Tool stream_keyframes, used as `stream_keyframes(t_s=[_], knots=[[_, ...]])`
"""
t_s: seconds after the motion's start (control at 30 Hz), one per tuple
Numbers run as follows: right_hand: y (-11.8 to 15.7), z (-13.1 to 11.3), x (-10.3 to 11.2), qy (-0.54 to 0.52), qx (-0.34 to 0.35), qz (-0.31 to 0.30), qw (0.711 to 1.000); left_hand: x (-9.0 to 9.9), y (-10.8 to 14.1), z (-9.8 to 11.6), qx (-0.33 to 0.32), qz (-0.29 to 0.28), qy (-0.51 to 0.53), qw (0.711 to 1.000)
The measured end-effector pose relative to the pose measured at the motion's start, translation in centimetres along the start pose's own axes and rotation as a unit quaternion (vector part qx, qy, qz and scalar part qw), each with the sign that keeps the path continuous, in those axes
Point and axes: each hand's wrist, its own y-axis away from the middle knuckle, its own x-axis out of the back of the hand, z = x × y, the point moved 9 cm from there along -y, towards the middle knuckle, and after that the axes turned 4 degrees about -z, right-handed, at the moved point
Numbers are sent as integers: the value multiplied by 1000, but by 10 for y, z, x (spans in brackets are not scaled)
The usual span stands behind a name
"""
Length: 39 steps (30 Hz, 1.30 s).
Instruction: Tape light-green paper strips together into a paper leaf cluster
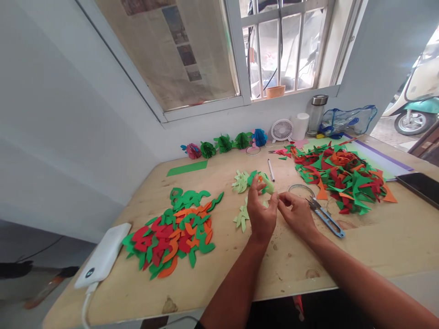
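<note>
My left hand (261, 214) is closed round a light green paper piece (268, 183), raised a little above the table's middle. An orange bit shows between its fingers. Thumb and fingertips of my right hand (297, 214) are pinched together beside my left thumb; what they hold, if anything, is too small to tell. Light green paper cutouts (241, 181) lie just left of and behind my left hand, with a darker green piece partly hidden there. Blue thread snips (327, 218) rest to the right of my right hand, near a wire ring (302, 188).
A heap of curved red, orange and green cutouts (181, 228) lies left, scraps (343, 173) right. A white power bank (103, 256) is at the left edge, a phone (420, 187) at the right. Folded paper figures (224, 143), a fan (281, 130) and a bottle (316, 116) line the wall.
</note>
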Motion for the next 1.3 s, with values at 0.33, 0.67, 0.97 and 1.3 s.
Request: stream_keyframes(t_s=[0.33,0.67,0.97,1.3], knots=[[4,-10,-2,24,37,-2,999,4,0,-3,25,16,-1,1000],[6,-17,-2,100,72,3,992,3,0,-4,37,14,-11,999],[7,-22,1,109,78,10,991,1,0,-5,46,0,27,999],[-2,-9,21,-61,38,56,996,-24,5,-13,48,-107,40,992]])
